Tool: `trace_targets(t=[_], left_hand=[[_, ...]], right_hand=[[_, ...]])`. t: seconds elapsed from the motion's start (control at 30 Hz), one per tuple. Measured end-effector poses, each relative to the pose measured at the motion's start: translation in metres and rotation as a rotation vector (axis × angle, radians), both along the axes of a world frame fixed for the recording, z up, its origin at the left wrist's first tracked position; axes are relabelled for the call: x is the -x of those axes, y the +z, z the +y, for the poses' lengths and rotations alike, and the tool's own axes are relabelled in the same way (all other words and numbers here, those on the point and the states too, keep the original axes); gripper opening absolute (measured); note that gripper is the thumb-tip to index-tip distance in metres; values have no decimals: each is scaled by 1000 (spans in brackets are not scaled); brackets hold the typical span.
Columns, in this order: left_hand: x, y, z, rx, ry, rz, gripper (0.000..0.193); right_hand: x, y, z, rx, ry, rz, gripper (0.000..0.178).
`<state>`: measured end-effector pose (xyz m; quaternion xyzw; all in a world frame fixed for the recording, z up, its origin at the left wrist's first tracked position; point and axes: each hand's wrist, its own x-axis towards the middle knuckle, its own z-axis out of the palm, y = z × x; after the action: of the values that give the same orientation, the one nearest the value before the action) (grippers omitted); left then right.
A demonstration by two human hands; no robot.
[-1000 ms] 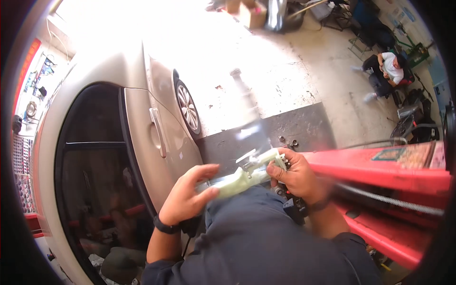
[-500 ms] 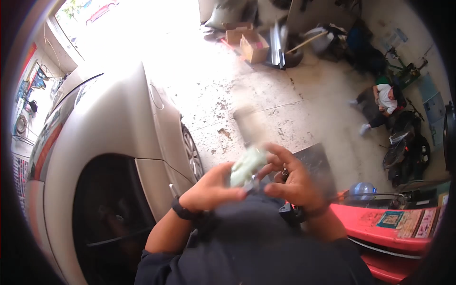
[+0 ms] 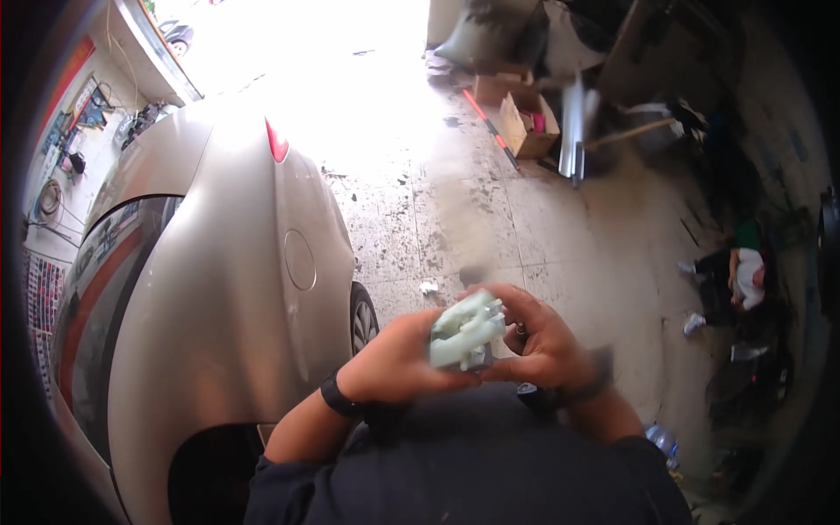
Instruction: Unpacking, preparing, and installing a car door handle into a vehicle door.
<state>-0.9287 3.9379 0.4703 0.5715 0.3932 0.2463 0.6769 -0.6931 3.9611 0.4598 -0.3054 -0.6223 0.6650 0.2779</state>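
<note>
In front of my dark shirt, both hands hold a pale greenish-white plastic part [image 3: 464, 334] with moulded ridges and a darker piece at its lower side. My left hand [image 3: 389, 354], a dark band on its wrist, grips the part's left end with the thumb along the near side. Curled around the right end is my right hand [image 3: 547, 346], its index finger over the far side and its thumb at the near edge. A small dark round thing shows among the right fingers; I cannot make out what it is.
A beige car [image 3: 232, 280] stands close on my left. Ahead on the worn floor are cardboard boxes [image 3: 529, 131], a red-and-black bar [image 3: 490, 129] and long metal strips [image 3: 573, 131]. At the right a seated person [image 3: 748, 276] is near dark equipment. A blue-tinted bottle [image 3: 662, 442] stands at the lower right.
The view has swung along the car, showing its red tail light, and the red surface at lower right has left the picture. The plastic part has turned in my hands, which keep holding it.
</note>
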Motion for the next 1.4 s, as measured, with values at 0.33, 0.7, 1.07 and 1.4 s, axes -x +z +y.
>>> trace_targets(t=[0.33,0.7,1.07,1.4], left_hand=[[36,-10,200,-81,128,-54,86],[137,4,452,-214,-51,4,87],[242,-15,622,-202,365,-93,71],[337,-22,761,-72,777,-265,73]], right_hand=[[43,-2,223,133,147,156,98],[128,12,437,117,-37,91,95],[264,-13,703,71,360,111,88],[431,7,925,-39,836,-10,89]])
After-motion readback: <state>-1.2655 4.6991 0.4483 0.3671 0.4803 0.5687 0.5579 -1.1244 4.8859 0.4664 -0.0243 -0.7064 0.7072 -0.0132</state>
